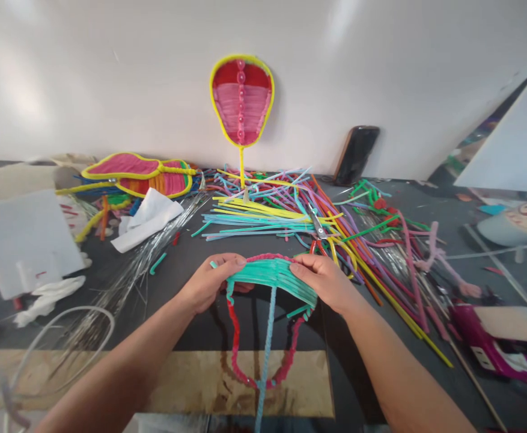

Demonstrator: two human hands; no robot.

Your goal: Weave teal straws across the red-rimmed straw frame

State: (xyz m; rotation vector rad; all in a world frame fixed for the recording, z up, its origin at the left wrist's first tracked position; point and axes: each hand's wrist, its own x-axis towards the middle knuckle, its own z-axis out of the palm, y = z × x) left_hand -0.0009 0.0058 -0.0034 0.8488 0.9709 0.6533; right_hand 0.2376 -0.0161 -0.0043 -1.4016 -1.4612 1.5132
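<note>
Between my hands is a fan-shaped pipe cleaner frame (270, 273), its upper part filled with rows of turquoise pipe cleaners. A red and pink twisted outline hangs below, and a light blue twisted stem (267, 346) runs down the middle. My left hand (216, 276) pinches the upper left edge, thumb on the near side. At the upper right edge, my right hand (321, 278) grips the frame with thumb and fingers. Short turquoise ends stick out at both sides. The lower part of the frame is open, with the dark table showing through.
Loose pipe cleaners (263, 219) lie beyond my hands, with scissors (318, 222) among them. A finished pink and yellow fan (241, 102) stands against the white wall. A phone (357, 155) leans there too. Metal wires (123, 273) lie left, a magenta tool (488, 343) right, brown paper (191, 382) in front.
</note>
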